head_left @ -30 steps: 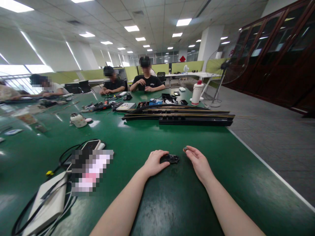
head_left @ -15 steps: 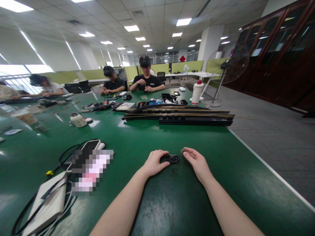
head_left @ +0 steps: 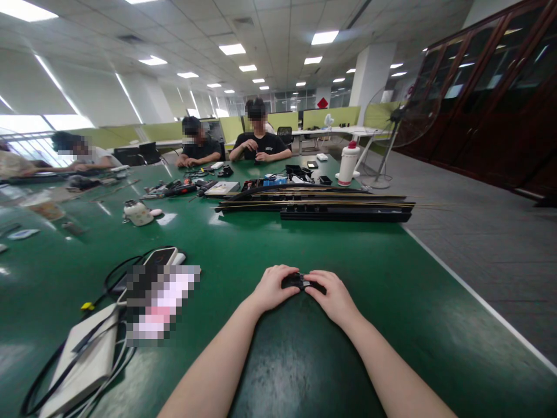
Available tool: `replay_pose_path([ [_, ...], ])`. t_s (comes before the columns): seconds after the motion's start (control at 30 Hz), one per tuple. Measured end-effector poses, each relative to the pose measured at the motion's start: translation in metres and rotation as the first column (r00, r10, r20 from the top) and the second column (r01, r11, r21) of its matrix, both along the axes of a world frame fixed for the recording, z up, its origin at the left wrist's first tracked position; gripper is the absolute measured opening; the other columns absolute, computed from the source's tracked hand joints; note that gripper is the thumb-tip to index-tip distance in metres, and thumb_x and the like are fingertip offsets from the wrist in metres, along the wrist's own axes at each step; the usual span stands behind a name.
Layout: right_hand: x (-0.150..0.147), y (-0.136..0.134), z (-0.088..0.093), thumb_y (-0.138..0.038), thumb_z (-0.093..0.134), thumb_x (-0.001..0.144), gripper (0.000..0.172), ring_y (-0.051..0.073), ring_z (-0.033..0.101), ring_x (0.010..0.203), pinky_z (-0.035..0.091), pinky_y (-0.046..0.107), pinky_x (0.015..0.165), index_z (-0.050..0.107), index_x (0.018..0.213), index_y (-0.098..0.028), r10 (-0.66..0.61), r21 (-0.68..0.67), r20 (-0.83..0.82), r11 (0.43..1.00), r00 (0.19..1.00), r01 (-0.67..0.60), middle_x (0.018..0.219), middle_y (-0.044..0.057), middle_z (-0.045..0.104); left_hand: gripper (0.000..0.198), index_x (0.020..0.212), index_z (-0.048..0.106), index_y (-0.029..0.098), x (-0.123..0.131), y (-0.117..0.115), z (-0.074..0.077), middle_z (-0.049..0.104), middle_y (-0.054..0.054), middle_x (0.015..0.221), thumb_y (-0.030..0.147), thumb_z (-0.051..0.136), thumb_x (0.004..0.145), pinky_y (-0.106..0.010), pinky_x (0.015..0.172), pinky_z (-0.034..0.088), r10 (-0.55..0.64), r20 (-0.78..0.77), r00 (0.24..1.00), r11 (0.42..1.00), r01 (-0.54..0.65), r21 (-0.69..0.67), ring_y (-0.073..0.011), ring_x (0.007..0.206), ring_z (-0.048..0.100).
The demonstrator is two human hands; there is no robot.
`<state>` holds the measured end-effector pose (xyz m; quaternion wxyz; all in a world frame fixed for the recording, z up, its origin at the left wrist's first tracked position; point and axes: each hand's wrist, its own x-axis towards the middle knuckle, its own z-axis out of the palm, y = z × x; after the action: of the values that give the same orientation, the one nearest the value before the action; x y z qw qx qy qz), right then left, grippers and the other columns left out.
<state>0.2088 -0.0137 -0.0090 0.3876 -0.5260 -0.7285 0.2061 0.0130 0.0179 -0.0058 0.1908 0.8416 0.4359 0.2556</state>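
A small black plastic part (head_left: 298, 281) lies on the green table between my hands, its ends partly hidden by fingers. My left hand (head_left: 272, 288) grips its left end, thumb on the near side and fingers on the far side. At the right end, my right hand (head_left: 333, 295) is closed around the part, thumb near and fingers far. A small grey piece (head_left: 306, 283) shows at the fingertips of the right hand, against the black part. Whether it is seated there cannot be made out.
Long black rails (head_left: 348, 215) with thin brass-coloured rods lie across the table beyond my hands. To the left are a phone (head_left: 160, 261), a white box (head_left: 82, 354) and cables. A white tumbler (head_left: 348, 165) stands far right. Co-workers (head_left: 261, 142) sit opposite.
My right hand has moved left and down, bringing the small grey piece from beside the black part onto it. My left hand has stayed in place on the part.
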Motion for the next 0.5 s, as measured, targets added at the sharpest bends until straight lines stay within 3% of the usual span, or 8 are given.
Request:
replay_pose_path([
  [0.13,-0.0015,0.0006,-0.0007,-0.026,0.062,0.076,0.024,0.023,0.057,0.104,0.043,0.044,0.093,0.069,0.099,-0.03,-0.001,-0.011,0.118,1.0,0.993,0.002,0.109,0.005,0.066,0.041,0.111,0.059,0.023,0.0002,0.0005,-0.0006,0.064,-0.003,0.106,0.03,0.071,0.072,-0.036,0.092,0.041,-0.006,0.006,1.0,1.0,0.006,0.005,-0.022,0.101,0.056],
  [0.5,-0.0004,0.002,0.0017,-0.028,0.065,0.073,0.022,0.023,0.058,0.104,0.043,0.043,0.094,0.07,0.095,-0.028,-0.004,-0.057,0.117,0.998,0.993,0.011,0.108,0.005,0.067,0.04,0.113,0.058,0.023,-0.0001,0.0001,-0.0009,0.064,-0.004,0.108,0.033,0.068,0.075,-0.038,0.093,0.04,-0.009,-0.008,1.0,1.0,0.009,0.001,-0.0229,0.103,0.055],
])
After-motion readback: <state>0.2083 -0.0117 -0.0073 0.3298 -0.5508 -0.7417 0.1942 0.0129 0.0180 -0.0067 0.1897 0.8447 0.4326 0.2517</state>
